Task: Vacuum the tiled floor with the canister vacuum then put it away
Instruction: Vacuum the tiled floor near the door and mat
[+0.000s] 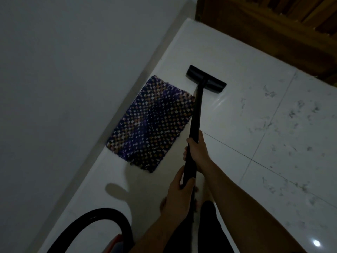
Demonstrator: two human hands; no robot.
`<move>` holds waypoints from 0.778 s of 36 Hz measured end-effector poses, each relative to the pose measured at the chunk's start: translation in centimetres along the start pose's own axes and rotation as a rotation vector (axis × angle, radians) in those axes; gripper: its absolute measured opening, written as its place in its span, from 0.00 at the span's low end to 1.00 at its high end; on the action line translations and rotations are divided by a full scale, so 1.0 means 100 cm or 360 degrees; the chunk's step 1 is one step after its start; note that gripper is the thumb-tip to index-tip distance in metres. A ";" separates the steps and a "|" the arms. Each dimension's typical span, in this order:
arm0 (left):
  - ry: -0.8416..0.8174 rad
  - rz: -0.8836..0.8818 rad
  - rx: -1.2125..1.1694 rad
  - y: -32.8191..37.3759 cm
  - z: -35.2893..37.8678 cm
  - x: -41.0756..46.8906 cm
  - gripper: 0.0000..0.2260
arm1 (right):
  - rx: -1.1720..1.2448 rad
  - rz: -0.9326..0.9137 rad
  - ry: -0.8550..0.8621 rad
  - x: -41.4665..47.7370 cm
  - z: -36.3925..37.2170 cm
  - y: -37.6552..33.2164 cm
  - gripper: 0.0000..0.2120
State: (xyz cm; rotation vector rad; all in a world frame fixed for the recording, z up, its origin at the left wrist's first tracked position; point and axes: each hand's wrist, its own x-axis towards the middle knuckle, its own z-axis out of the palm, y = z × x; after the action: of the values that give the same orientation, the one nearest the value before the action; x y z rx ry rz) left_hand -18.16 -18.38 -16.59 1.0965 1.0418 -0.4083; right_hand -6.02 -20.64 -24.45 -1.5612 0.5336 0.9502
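A black vacuum wand (196, 114) runs from my hands out to a flat black floor head (206, 79) resting on the white tiled floor (246, 115). My right hand (197, 149) grips the wand higher up its shaft. My left hand (176, 199) grips it lower, closer to my body. The black hose (102, 214) curves in a loop at the bottom left. A small orange and grey part of the canister (114, 243) shows under that loop; the remainder is out of view.
A woven purple and multicoloured mat (151, 125) lies against the white wall (63, 79), just left of the wand. A dark wooden door or panel (273, 24) stands at the top right. Grey specks mark the tiles on the right. My bare feet and dark trouser leg (209, 225) are below my hands.
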 end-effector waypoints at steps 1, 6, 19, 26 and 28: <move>0.0007 0.0010 0.0004 -0.002 -0.004 -0.003 0.20 | 0.0005 -0.0006 -0.0005 -0.004 0.003 0.002 0.18; -0.0004 -0.0022 -0.0037 -0.005 -0.019 -0.014 0.20 | -0.0017 -0.0007 -0.0043 -0.018 0.019 0.010 0.17; -0.0136 -0.0106 0.0082 -0.001 0.016 -0.011 0.19 | 0.0081 0.0061 0.0120 -0.012 -0.029 0.012 0.17; -0.0262 -0.0153 0.0310 0.000 0.075 0.003 0.19 | 0.0148 0.0093 0.0310 -0.003 -0.101 0.007 0.13; -0.0287 -0.0161 0.0357 -0.001 0.094 0.008 0.20 | 0.0144 0.0099 0.0353 0.002 -0.122 0.003 0.15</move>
State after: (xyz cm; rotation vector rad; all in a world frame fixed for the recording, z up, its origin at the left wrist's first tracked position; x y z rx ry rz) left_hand -13.26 -26.49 -16.68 1.1846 0.9086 -0.7060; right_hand -2.73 -32.37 -24.85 -1.5846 0.7745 0.7923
